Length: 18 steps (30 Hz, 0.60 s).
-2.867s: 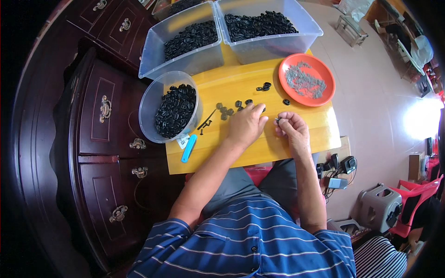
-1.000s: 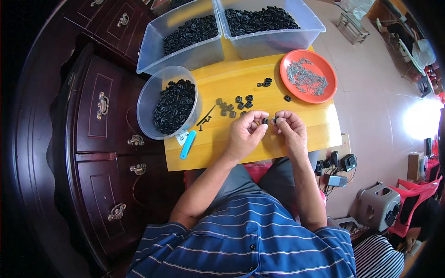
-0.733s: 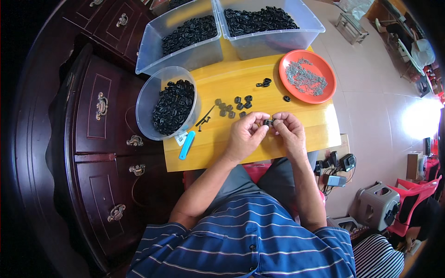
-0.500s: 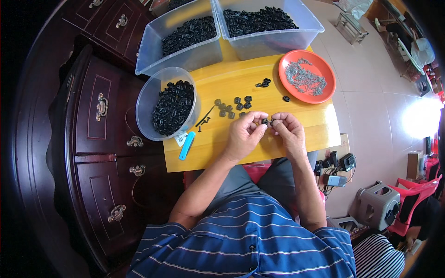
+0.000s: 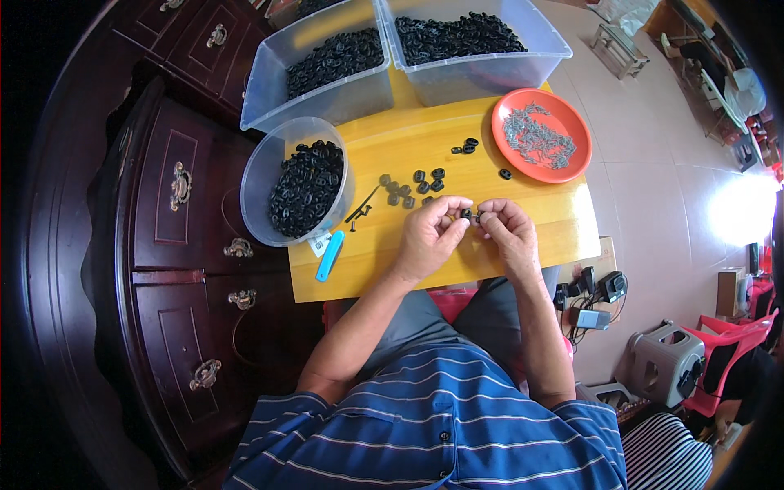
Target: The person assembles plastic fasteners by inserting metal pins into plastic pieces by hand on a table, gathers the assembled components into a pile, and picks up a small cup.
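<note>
My left hand (image 5: pixel 428 237) pinches a small black plastic piece (image 5: pixel 466 213) between thumb and forefinger. Close against it, my right hand (image 5: pixel 513 235) is closed on another small dark piece, mostly hidden by the fingertips; its kind is too small to tell. Both hands are held together over the front of the yellow table (image 5: pixel 376 273). Several loose black oval pieces (image 5: pixel 422 187) lie just beyond my left hand. Farther off are a few more black pieces (image 5: pixel 469 146), and a single one (image 5: pixel 505 174) sits by the orange plate (image 5: pixel 581 122) of small grey metal parts (image 5: pixel 539 139).
A round clear tub (image 5: pixel 253 200) of black pieces stands at the table's left, beside a blue-handled cutter (image 5: pixel 330 256) and thin dark sticks (image 5: pixel 363 206). Two clear bins (image 5: pixel 327 112) (image 5: pixel 482 73) of black pieces are at the back. Dark wooden drawers (image 5: pixel 175 196) flank the left.
</note>
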Motion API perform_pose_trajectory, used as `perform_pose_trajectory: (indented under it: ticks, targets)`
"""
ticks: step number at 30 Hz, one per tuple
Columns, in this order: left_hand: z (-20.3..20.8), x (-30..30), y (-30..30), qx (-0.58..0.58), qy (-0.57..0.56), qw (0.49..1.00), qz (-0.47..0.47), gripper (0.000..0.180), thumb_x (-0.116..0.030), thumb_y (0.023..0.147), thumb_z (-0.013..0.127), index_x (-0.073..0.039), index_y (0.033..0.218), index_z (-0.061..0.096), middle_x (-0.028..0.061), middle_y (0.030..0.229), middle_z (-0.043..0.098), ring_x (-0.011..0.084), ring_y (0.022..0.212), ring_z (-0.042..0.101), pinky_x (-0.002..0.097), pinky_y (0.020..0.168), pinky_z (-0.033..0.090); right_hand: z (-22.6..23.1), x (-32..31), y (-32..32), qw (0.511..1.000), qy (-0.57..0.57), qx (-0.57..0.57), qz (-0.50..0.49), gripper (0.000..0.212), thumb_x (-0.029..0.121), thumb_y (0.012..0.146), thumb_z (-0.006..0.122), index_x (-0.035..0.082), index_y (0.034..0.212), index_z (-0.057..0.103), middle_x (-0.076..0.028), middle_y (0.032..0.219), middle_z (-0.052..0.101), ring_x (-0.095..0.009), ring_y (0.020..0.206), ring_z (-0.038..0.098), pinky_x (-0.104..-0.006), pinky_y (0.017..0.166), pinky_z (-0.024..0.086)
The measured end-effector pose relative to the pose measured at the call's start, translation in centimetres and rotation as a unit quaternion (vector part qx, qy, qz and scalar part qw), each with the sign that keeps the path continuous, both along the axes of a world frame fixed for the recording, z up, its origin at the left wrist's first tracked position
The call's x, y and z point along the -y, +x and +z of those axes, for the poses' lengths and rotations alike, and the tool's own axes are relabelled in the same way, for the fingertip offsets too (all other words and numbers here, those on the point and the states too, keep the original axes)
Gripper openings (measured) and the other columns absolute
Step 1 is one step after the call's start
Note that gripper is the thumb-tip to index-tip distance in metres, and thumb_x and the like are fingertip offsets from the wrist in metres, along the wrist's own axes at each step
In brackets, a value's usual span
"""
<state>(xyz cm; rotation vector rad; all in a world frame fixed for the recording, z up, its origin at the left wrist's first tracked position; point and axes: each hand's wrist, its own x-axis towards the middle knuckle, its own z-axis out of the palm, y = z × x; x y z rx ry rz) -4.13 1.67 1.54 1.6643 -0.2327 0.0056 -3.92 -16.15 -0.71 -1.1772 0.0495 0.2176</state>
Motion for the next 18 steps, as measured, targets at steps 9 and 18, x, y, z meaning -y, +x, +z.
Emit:
perform_pose_trajectory:
  ticks: [9,18]
  targets:
    - [-0.14,-0.14,-0.03,-0.005,0.002,1.000,0.005,0.027,0.008,0.091,0.065,0.002,0.116,0.066,-0.0012,0.088,0.064,0.0007,0.068,0.057,0.0184,0.061,0.048,0.19,-0.05,0.07,1.000,-0.011,0.000,0.002,0.012,0.008,0.101,0.063,0.001,0.111,0.064,-0.002,0.094,0.069,-0.008,0.084,0.063,-0.0232,0.077,0.051]
    - [-0.49,-0.41,-0.13,-0.026,-0.011,1.000,-0.010,0.027,0.007,0.093,0.064,0.002,0.119,0.065,-0.0015,0.090,0.064,0.0006,0.071,0.058,0.0183,0.064,0.049,-0.32,0.18,0.16,1.000,-0.003,0.000,0.020,0.012,0.008,0.101,0.063,0.001,0.111,0.065,0.000,0.095,0.068,-0.007,0.085,0.063,-0.0232,0.078,0.052]
